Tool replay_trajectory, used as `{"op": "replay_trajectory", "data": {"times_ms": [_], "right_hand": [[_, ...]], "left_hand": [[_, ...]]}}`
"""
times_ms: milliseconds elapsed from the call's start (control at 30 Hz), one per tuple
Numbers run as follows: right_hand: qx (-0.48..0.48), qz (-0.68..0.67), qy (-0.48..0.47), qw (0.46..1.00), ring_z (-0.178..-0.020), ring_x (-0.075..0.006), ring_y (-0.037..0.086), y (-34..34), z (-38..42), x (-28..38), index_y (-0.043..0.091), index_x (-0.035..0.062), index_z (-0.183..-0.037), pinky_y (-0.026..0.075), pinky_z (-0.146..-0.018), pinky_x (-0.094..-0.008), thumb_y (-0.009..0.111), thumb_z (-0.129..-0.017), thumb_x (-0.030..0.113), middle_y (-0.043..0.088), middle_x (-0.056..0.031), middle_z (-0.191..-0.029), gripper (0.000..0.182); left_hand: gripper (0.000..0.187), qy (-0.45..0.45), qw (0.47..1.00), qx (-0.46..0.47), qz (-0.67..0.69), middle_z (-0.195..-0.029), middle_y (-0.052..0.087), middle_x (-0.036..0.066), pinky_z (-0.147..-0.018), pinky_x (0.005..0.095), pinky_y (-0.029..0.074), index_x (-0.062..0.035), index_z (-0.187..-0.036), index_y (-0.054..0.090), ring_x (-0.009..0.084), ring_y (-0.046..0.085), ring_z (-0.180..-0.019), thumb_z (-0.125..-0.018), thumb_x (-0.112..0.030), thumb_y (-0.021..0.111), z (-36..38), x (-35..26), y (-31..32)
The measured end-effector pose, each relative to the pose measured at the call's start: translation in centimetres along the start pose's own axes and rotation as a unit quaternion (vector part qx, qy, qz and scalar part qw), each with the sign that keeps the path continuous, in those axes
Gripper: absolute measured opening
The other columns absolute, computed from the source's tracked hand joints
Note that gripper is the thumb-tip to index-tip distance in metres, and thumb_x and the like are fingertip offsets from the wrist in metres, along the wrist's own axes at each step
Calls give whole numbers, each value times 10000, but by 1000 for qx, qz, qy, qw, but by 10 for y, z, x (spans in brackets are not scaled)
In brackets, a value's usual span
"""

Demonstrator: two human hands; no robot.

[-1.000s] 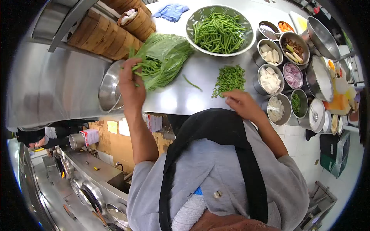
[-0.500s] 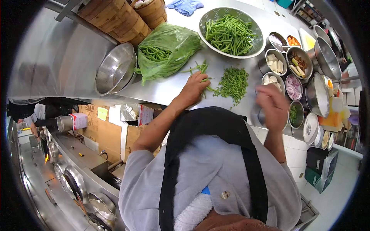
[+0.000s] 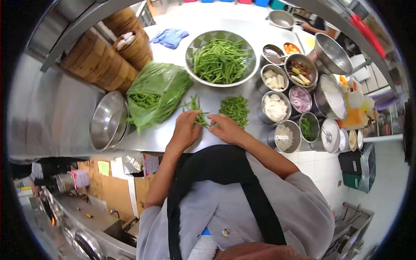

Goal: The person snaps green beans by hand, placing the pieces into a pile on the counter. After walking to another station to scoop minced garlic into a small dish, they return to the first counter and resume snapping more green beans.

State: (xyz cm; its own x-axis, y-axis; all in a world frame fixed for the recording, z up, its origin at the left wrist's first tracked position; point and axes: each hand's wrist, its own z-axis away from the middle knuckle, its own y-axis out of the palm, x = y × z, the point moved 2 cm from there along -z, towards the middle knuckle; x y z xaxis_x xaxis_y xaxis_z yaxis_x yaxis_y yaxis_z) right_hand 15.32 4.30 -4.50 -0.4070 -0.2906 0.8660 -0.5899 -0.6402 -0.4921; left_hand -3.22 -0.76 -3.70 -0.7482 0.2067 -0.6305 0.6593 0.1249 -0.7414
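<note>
My left hand [image 3: 187, 128] is closed around a small bunch of green beans [image 3: 195, 104] on the steel table, their far ends sticking out past the fingers. My right hand [image 3: 227, 129] is beside it, fingers bent and pinching at the near right end of the same bunch; its fingertips are partly blurred. Just beyond the right hand lies a pile of short, cut green pieces [image 3: 234, 110]. Behind my left hand is a green plastic bag [image 3: 167, 82] with more beans inside. A perforated colander [image 3: 190, 67] full of long green beans stands farther back.
Nested metal bowls [image 3: 104, 123] sit at the table's left, below bamboo steamers [image 3: 93, 60]. A blue cloth [image 3: 170, 38] lies at the back. On the right are several metal containers, including sliced red onion [image 3: 300, 99] and white pieces [image 3: 275, 107]. A stove area is at lower left.
My right hand has come from beside the metal containers over to the beans at my left hand. My left hand stays on the bunch. The view has shifted and shows more of the room's far side.
</note>
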Motion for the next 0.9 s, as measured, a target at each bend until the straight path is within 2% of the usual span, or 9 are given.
{"op": "replay_trajectory", "data": {"times_ms": [67, 100, 233, 333, 433, 533, 633, 733, 900], "right_hand": [[-2, 16, -17, 1000, -937, -318, 581, 2, -2, -6, 545, 43, -1212, 464, -828, -392, 617, -834, 237, 593, -152, -994, 431], [0, 22, -29, 999, -927, -316, 582, 3, -5, -9, 554, 39, -1200, 465, -821, -392, 618, -834, 232, 595, -149, -983, 419], [11, -10, -24, 1000, -864, -297, 593, -2, 0, -5, 596, 14, -1121, 472, -772, -376, 621, -832, 207, 604, -136, -915, 349], [-7, -44, -12, 999, -859, -291, 595, 0, 4, -17, 600, 4, -1110, 472, -764, -371, 612, -841, 206, 603, -140, -903, 337], [-40, -23, -68, 997, -776, -218, 586, 2, 5, -25, 607, 19, -1122, 474, -696, -319, 623, -849, 169, 592, -103, -907, 312], [-36, -19, -54, 998, -762, -205, 576, 2, 6, -19, 613, 19, -1116, 471, -691, -311, 616, -853, 166, 590, -101, -896, 302], [-11, -22, -19, 1000, -841, -291, 598, 2, 5, -12, 591, 13, -1132, 474, -758, -357, 587, -866, 206, 593, -140, -918, 329], [-41, -51, -23, 998, -822, -278, 600, 0, 6, -5, 582, 22, -1155, 479, -746, -354, 585, -870, 209, 587, -139, -908, 341], [-98, -113, -38, 988, -801, -256, 599, -1, -1, 7, 571, 24, -1181, 487, -720, -352, 586, -871, 195, 596, -153, -927, 354]], "left_hand": [[365, -22, 999, 23, -41, -1063, 583, 148, -893, 430, 388, -19, -1111, 588, 338, 525, -1024, -761, -105, 646, -2, -2, 2], [286, -42, 996, 28, -71, -954, 591, 115, -819, 431, 395, -56, -1026, 631, 309, 545, -945, -756, -142, 667, -5, -1, 7], [191, -64, 988, 46, -129, -894, 588, 84, -782, 421, 389, -129, -955, 661, 279, 546, -921, -766, -140, 642, -10, -4, 12], [249, -59, 984, 87, -142, -913, 591, 89, -801, 410, 387, -139, -1014, 669, 292, 542, -925, -772, -99, 620, -6, -2, 12], [250, -40, 989, 78, -121, -913, 593, 83, -809, 402, 385, -145, -996, 682, 290, 542, -909, -763, -90, 608, 1, 3, 11], [262, -22, 994, 47, -96, -913, 601, 92, -793, 407, 400, -131, -988, 683, 302, 547, -890, -746, -61, 613, 2, 9, 12], [243, -2, 999, -5, -48, -924, 618, 108, -789, 406, 421, -105, -971, 681, 313, 557, -907, -745, -39, 622, -2, 0, 0], [220, 38, 993, -94, -57, -931, 628, 126, -789, 402, 438, -86, -960, 677, 322, 571, -918, -753, -28, 628, -6, -9, -4], [162, 55, 996, -50, -40, -870, 631, 111, -823, 413, 412, -63, -950, 669, 295, 581, -893, -798, -66, 614, -10, -19, -10]]}}
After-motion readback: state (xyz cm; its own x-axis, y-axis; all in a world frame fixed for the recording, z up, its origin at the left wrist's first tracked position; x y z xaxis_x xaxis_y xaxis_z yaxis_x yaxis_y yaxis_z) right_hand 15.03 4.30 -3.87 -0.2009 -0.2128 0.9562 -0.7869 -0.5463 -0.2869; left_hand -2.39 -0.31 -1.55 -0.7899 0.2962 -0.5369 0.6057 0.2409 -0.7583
